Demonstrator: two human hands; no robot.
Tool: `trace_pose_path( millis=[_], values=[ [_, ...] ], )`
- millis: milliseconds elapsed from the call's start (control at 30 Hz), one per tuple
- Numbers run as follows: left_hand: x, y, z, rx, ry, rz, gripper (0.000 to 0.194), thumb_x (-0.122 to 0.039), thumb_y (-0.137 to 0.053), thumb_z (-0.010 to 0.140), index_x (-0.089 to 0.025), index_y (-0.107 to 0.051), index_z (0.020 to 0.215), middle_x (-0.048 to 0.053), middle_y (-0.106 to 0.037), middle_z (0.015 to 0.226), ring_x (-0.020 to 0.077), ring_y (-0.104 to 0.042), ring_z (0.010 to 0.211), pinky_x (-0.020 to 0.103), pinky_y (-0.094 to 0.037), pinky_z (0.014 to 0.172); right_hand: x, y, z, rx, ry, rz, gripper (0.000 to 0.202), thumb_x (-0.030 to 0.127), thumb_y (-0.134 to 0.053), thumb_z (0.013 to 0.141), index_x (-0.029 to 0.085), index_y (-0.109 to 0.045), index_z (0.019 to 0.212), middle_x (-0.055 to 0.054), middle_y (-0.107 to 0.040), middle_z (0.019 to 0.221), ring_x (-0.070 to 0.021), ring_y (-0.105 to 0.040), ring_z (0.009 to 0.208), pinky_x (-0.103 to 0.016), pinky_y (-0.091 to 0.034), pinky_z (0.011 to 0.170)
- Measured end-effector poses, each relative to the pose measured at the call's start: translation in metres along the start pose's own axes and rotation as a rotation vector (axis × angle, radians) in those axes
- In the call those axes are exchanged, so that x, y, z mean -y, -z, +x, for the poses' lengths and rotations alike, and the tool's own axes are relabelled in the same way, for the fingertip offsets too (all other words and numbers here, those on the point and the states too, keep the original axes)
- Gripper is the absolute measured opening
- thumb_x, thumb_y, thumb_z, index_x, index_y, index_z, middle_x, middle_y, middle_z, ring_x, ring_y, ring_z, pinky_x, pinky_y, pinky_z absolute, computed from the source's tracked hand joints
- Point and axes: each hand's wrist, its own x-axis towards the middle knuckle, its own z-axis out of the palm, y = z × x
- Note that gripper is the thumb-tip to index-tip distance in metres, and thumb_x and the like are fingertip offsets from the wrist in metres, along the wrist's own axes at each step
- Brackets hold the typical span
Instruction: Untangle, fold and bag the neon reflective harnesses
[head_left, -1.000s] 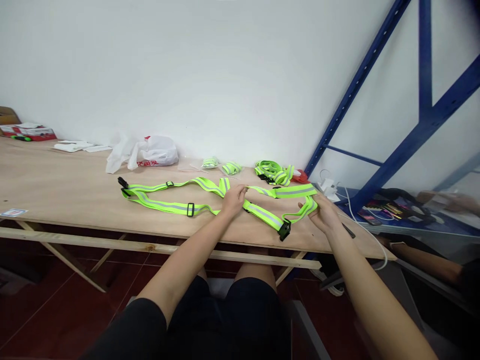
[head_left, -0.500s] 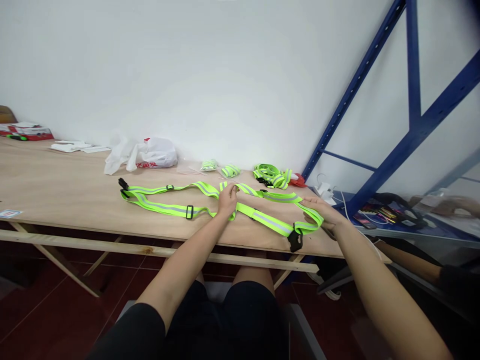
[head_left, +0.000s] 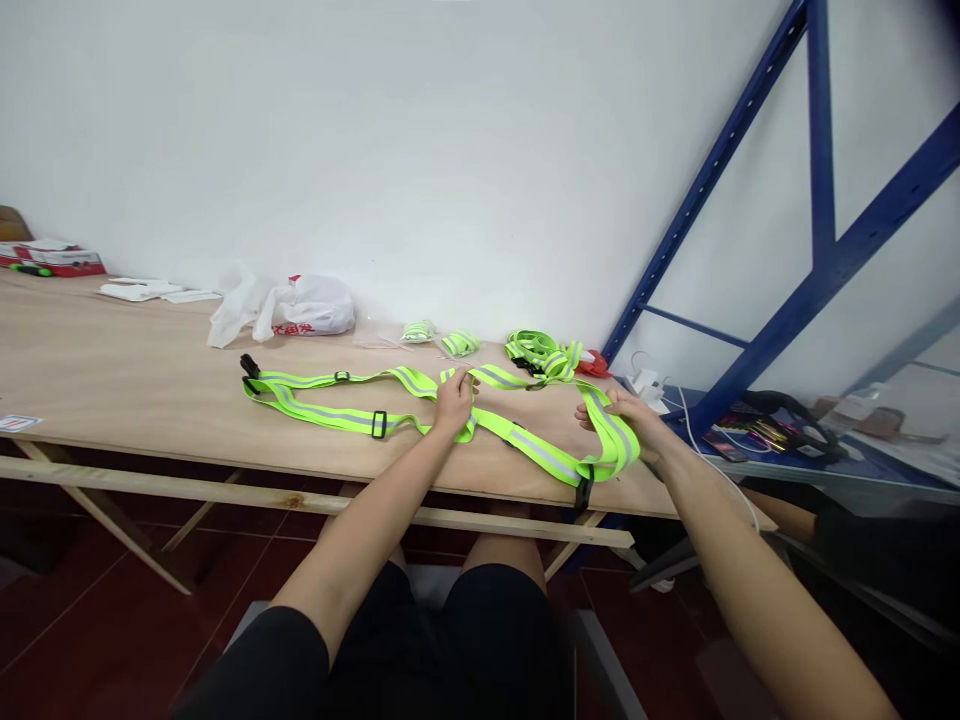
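I'm working on the bench (head_left: 150,375), taking the white bag (head_left: 322,306) as ref pt. The neon harness (head_left: 337,411) is lying in front of the bag, running well off to its R. My L hand (head_left: 454,404) is gripping the harness's middle, R of the bag, fingers closing on the straps. My R hand (head_left: 639,425) is holding the harness's R loop, farther R of the bag, w/ the band passing btwn thumb & fingers; can't tell how tight.

One black buckle (head_left: 250,368) is sitting in front of the bag, at the harness's L end; another buckle (head_left: 584,488) is hanging at the bench edge, in front & well R of the bag. Two clear pkts (head_left: 460,344) of neon strap are lying R of the bag, then a strap coil (head_left: 534,348), w/ a red item (head_left: 596,363) just beside it. White papers (head_left: 142,289) are lying L of the bag, & a red-white box (head_left: 71,260) is sitting farther L.
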Motion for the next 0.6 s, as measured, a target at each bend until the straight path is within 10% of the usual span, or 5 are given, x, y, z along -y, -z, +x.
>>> trace_pose_path(
  millis=[267,467,600],
  values=[
    [0.001,0.002,0.001,-0.014,0.025,-0.022,0.024,-0.021,-0.043,0.097,-0.020,-0.067,0.101,0.003,-0.070,0.078,0.0165,-0.066,0.068,0.026,-0.047,0.067,-0.002,-0.016,0.004,-0.039,0.171,0.230,0.027,0.024,-0.080,0.065,0.024,-0.058,0.081,0.002,-0.062,0.079,-0.0115,-0.058,0.063,-0.032,-0.058,0.071],
    [0.008,0.002,0.003,-0.038,0.049,-0.047,0.025,-0.024,-0.042,0.098,-0.020,-0.066,0.105,0.004,-0.069,0.080,0.0160,-0.065,0.066,0.025,-0.047,0.063,0.005,-0.001,0.003,-0.053,0.218,-0.073,0.037,0.040,-0.085,0.067,0.025,-0.063,0.093,0.005,-0.051,0.069,-0.0077,-0.038,0.047,-0.024,-0.036,0.043],
    [0.011,0.002,0.003,-0.041,0.050,-0.052,0.024,-0.025,-0.043,0.098,-0.021,-0.066,0.100,0.003,-0.068,0.078,0.0155,-0.064,0.065,0.025,-0.046,0.061,0.009,0.006,-0.001,-0.121,0.157,-0.427,0.039,0.054,-0.079,0.073,0.019,-0.066,0.083,-0.001,-0.061,0.067,-0.0127,-0.054,0.056,-0.025,-0.043,0.049]
  ],
)
